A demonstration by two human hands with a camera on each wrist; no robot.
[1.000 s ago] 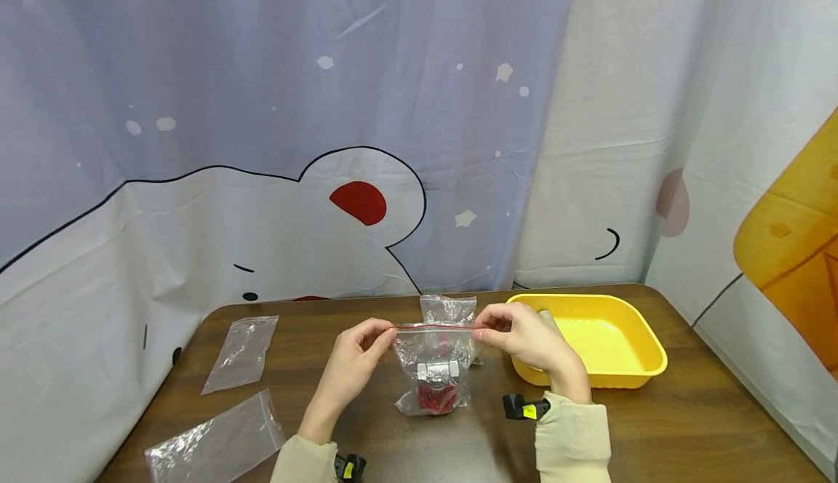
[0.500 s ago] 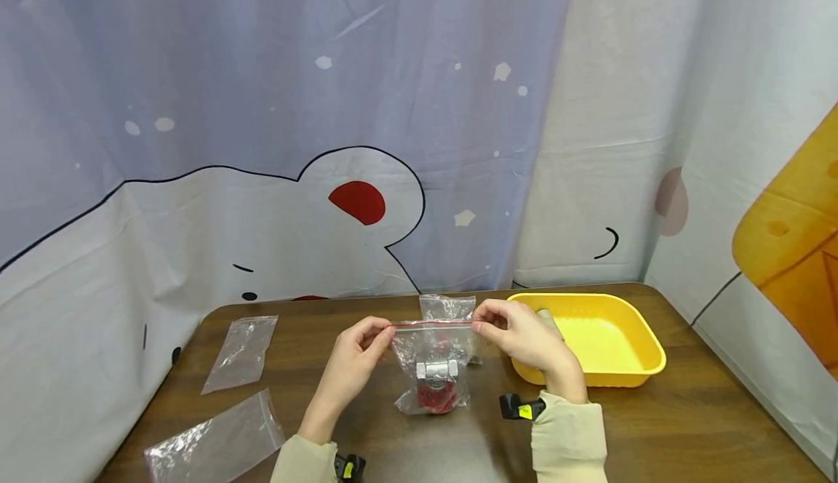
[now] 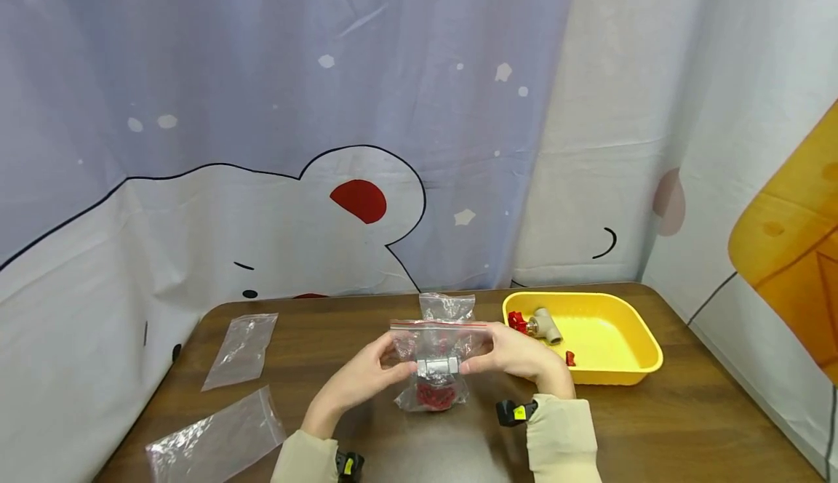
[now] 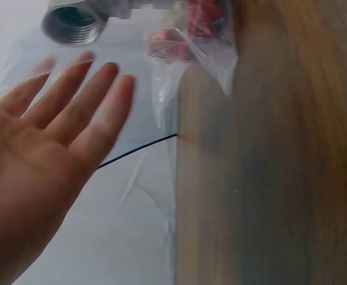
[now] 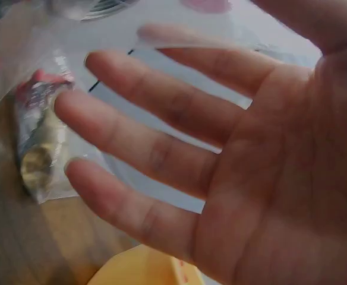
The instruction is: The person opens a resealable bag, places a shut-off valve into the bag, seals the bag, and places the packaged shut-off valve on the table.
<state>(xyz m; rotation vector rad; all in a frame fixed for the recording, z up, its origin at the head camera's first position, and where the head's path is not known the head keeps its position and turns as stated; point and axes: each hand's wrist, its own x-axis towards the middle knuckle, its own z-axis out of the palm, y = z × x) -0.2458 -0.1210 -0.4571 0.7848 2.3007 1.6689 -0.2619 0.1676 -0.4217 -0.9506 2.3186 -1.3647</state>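
Note:
A clear zip bag (image 3: 440, 341) with a red line along its top stands upright at the table's middle. Inside is a metal valve (image 3: 437, 368) with a red handwheel (image 3: 436, 396) at the bottom. My left hand (image 3: 360, 377) is at the bag's left side, its thumb by one end of the valve. On the other side my right hand (image 3: 524, 356) has its thumb at the opposite end. Both wrist views show the fingers spread and fairly straight. The valve's threaded opening (image 4: 75, 27) appears in the left wrist view. Head view hides part of the fingers behind the bag.
Behind stands another clear bag (image 3: 448, 307), holding a brass-coloured valve (image 5: 38, 166). A yellow tray (image 3: 609, 376) at right contains a grey valve fitting (image 3: 546, 325) with a red handwheel and a small red piece (image 3: 570, 358). Two flat bags (image 3: 241, 350) (image 3: 219, 439) lie at left.
Both hands have let go of the bag's top corners and moved down its sides, thumbs now at the valve's ends. The fitting in the tray has come into sight.

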